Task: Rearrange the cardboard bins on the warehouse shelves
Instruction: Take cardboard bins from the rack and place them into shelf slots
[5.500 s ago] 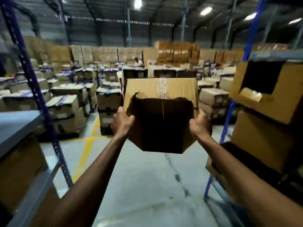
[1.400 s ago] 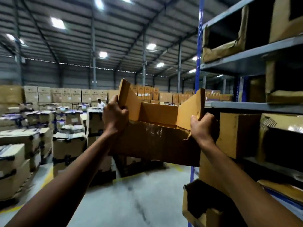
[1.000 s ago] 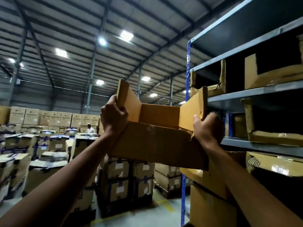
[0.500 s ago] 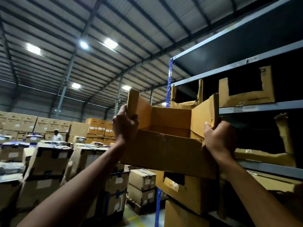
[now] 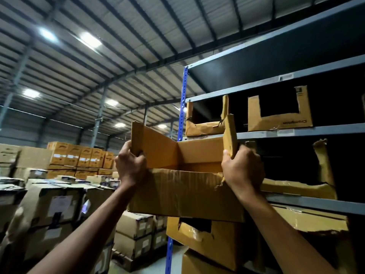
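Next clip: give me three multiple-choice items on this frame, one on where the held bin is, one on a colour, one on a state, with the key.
1. Where is the held bin?
A. On the floor
B. Raised in front of the rack, off the shelves
C. Pushed fully into the top shelf

2. What colour is the rack's upright post?
A. Blue
B. Red
C. Yellow

3. How is the bin gripped?
A. Left hand alone
B. Right hand alone
C. Both hands, one on each side wall

Key:
1 B, the bin sits in the air at shelf height, carried by the arms.
2 A, the perforated post is blue.
3 C, the left hand clasps the left wall and the right hand the right wall.
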Available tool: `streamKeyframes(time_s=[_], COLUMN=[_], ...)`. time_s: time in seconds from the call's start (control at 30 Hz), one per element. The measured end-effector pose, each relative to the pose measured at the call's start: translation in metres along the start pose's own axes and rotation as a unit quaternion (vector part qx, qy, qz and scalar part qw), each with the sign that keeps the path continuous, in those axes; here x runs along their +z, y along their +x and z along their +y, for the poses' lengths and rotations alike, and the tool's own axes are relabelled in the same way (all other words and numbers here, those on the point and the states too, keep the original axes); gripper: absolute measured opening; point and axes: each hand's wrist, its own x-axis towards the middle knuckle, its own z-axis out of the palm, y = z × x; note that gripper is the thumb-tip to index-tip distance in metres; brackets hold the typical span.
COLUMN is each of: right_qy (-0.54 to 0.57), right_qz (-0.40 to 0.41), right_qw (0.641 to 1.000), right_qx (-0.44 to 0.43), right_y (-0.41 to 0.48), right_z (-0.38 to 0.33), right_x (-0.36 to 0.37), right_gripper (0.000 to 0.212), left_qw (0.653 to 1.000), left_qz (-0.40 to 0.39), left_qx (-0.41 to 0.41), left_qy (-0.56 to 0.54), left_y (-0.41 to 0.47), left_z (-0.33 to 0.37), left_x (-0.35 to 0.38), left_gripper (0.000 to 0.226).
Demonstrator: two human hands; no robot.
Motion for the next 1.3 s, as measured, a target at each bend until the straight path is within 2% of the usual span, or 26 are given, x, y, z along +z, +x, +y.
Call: streamKeyframes(time_s=[0.2, 0.4, 0.57, 0.67, 0.77, 0.8, 0.93, 1.0, 1.07, 1.2, 1.3], right_qy=[-0.059, -0.112, -0.113, -0.080, -0.048, -0.051, -0.025, -0.033, -0.067, -0.135, -0.226], right_qz=[0.015, 0.029, 0.059, 0.039, 0.010, -0.004, -0.101, -0.114, -0.063, 0.014, 0.032], right_qw=[0.998, 0.993, 0.992, 0.995, 0.998, 0.998, 0.995, 0.992, 0.990, 0.979, 0.948], right_qx=[0.007, 0.014, 0.007, 0.034, 0.032, 0.024, -0.011, -0.050, -0.106, -0.154, -0.220], right_y=[-0.025, -0.040, -0.038, -0.021, -0.005, -0.003, -0.007, -0.008, 0.001, 0.019, 0.023], right_z=[-0.018, -0.020, -0.014, -0.007, 0.004, 0.006, 0.008, 0.016, 0.032, 0.059, 0.072], right_x=[0.033, 0.046, 0.059, 0.076, 0.090, 0.093, 0.103, 0.112, 0.129, 0.158, 0.175], right_gripper=[0.023, 0.021, 0.020, 0.016, 0.018, 0.021, 0.079, 0.086, 0.086, 0.083, 0.061], left_qw=[0.999, 0.998, 0.997, 0.996, 0.989, 0.985, 0.980, 0.978, 0.973, 0.954, 0.946], left_qz=[-0.027, -0.030, -0.043, -0.078, -0.149, -0.170, -0.200, -0.208, -0.229, -0.281, -0.296], left_qx=[0.014, 0.019, 0.026, 0.013, 0.018, 0.018, 0.009, 0.014, 0.021, 0.075, 0.094], left_qy=[-0.025, -0.046, -0.059, -0.044, -0.013, -0.010, -0.023, -0.024, -0.030, -0.072, -0.093], left_y=[0.028, 0.023, 0.022, 0.036, 0.046, 0.048, 0.058, 0.063, 0.067, 0.067, 0.063], left_z=[-0.037, -0.061, -0.071, -0.075, -0.079, -0.081, -0.088, -0.090, -0.095, -0.111, -0.127], left_x=[0.001, 0.000, 0.009, 0.031, 0.056, 0.064, 0.085, 0.093, 0.102, 0.128, 0.151], left_gripper=[0.042, 0.040, 0.034, 0.033, 0.039, 0.039, 0.041, 0.043, 0.052, 0.099, 0.109])
